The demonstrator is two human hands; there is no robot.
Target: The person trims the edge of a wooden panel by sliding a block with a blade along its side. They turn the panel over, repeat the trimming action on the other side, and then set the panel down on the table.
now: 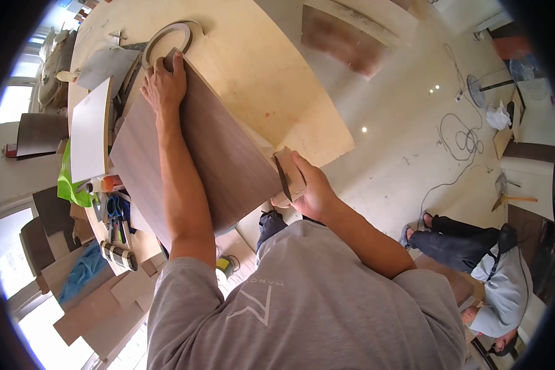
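A brown wood-grain board (228, 157) lies at a slant over the worktable (259, 68). My left hand (164, 86) grips its far end, with fingers over the edge and thumb at the corner. In my right hand (314, 185) is a tan wooden block (295, 179) with a thin dark strip on its face, held right at the board's near right corner. The fingers under the block are partly hidden. A roll of edge banding (166, 38) lies just beyond my left hand.
A white panel (91, 129), scissors (114, 206) and a brush (118, 255) are on the left. Board offcuts (108, 308) lie at lower left. A person (496, 271) sits at lower right, near a cable (465, 145) on the floor. A fan (476, 91) stands farther back.
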